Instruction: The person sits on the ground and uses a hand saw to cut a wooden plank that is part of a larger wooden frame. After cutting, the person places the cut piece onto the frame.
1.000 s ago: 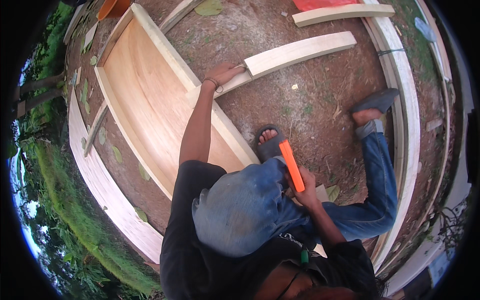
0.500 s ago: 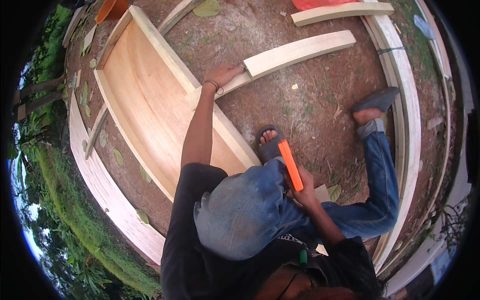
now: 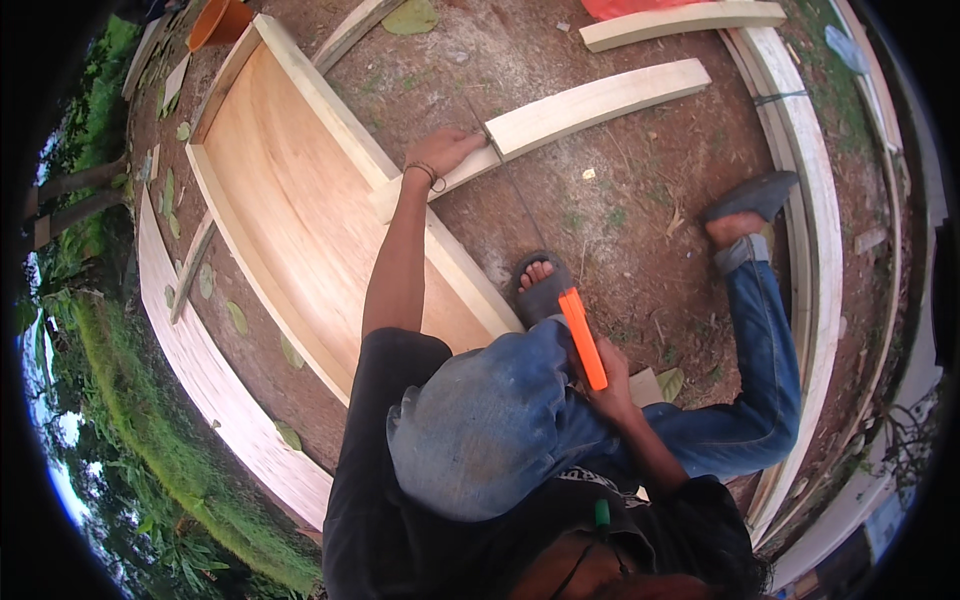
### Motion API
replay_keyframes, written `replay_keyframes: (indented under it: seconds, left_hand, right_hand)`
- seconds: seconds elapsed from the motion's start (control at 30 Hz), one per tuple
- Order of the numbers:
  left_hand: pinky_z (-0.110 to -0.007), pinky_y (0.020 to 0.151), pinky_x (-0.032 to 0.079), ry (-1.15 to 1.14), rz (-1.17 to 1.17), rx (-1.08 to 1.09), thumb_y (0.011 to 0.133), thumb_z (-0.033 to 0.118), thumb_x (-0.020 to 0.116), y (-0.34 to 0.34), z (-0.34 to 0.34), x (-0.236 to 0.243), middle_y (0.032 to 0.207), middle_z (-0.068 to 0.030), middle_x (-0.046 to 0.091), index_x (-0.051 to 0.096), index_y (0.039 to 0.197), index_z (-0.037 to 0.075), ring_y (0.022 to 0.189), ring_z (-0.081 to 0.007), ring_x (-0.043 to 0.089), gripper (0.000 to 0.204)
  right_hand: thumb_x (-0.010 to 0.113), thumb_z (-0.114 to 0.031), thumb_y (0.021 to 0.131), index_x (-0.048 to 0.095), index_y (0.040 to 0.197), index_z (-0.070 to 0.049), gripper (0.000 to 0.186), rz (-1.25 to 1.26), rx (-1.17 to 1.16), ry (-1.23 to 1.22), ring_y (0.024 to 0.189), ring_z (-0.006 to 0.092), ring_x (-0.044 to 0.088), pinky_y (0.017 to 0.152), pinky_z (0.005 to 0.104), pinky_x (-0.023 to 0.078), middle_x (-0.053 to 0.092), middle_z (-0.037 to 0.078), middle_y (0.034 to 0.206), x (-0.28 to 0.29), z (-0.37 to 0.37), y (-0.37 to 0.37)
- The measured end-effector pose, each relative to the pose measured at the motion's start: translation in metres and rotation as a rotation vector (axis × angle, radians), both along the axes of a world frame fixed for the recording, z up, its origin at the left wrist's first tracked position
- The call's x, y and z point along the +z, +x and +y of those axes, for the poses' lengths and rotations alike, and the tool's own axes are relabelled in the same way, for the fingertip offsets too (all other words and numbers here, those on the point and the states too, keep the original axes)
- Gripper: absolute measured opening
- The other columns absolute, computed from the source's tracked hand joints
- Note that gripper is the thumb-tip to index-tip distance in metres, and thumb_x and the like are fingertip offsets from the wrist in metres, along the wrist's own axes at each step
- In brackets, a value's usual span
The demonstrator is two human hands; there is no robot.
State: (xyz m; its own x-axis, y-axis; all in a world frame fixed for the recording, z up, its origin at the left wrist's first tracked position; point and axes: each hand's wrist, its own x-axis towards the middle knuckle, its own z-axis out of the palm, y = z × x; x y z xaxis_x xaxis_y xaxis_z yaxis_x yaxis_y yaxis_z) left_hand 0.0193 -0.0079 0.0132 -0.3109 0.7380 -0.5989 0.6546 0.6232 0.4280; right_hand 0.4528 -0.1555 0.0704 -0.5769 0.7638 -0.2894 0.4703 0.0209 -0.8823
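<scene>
A pale wooden beam (image 3: 600,103) lies crosswise ahead of me, its left end over the edge of a shallow wooden frame (image 3: 350,110) with a plywood panel (image 3: 300,190). My left hand (image 3: 447,155) is closed over the beam, fingers right beside a narrow cut line. There the thin blade of a handsaw (image 3: 583,338), seen almost edge-on, crosses the beam. Low beside my bent knee, my right hand (image 3: 610,378) is wrapped round the saw's orange handle. Part of the blade is hard to make out against the soil.
Long timbers (image 3: 810,200) run along the right side, with a short beam (image 3: 680,25) across their far end. A pale plank (image 3: 230,390) lies at the left. An orange bucket (image 3: 220,22) stands far left. My sandalled foot (image 3: 545,285) is near the saw.
The saw and my right hand have shifted slightly back toward me. The blade's line shows more clearly on both sides of the beam. My left hand stays in place on it.
</scene>
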Motion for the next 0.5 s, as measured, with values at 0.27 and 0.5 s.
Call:
replay_keyframes:
  seconds: [0.27,0.5]
  left_hand:
    - [-0.038,0.099,0.047,-0.051,-0.002,-0.038,0.086,0.064,0.053,-0.005,0.003,0.001,0.124,-0.0168,0.070,0.074,0.118,0.011,0.115,-0.0346,0.065,0.066]
    - [-0.037,0.104,0.043,-0.044,-0.014,0.029,0.087,0.064,0.053,0.000,0.004,0.006,0.129,-0.0171,0.068,0.072,0.124,0.012,0.122,-0.0345,0.062,0.067]
  right_hand:
    - [0.073,-0.008,0.088,0.061,0.095,-0.002,0.015,-0.014,0.024,-0.004,0.078,0.0326,0.060,0.072,0.0417,0.047,0.059,0.013,0.083,0.006,-0.005,0.005]
    - [0.073,-0.008,0.088,0.063,0.098,-0.002,0.015,-0.006,-0.014,-0.070,0.078,0.0328,0.062,0.071,0.0411,0.048,0.062,0.013,0.085,0.006,-0.001,-0.002]
